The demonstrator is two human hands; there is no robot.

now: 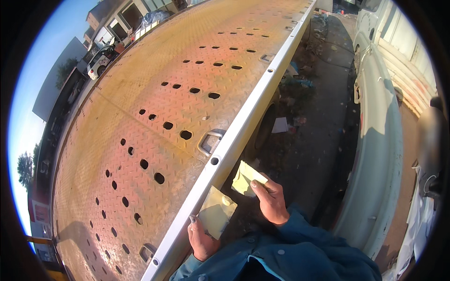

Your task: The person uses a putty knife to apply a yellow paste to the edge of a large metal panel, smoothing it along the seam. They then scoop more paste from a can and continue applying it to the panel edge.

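My left hand (202,239) is closed on the edge of a flat, squarish putty board (215,216), dull greenish-grey, with a small pale-yellow dab of putty near its upper corner. In my right hand (272,199) a pale-yellow, putty-smeared spreader (244,180) is pinched, thumb on top. The spreader is held just right of and above the board, and the two are apart. Both hands are beside the white side rail (224,149) of a truck bed. Sleeves of a blue-green jacket cover my forearms.
The truck bed (154,103) has a worn yellow and red tread-plate deck with rows of oval holes and metal tie-down loops (211,142). To the right stands a pale vehicle (379,154). Between them lies dark ground with litter and a white paper (280,125).
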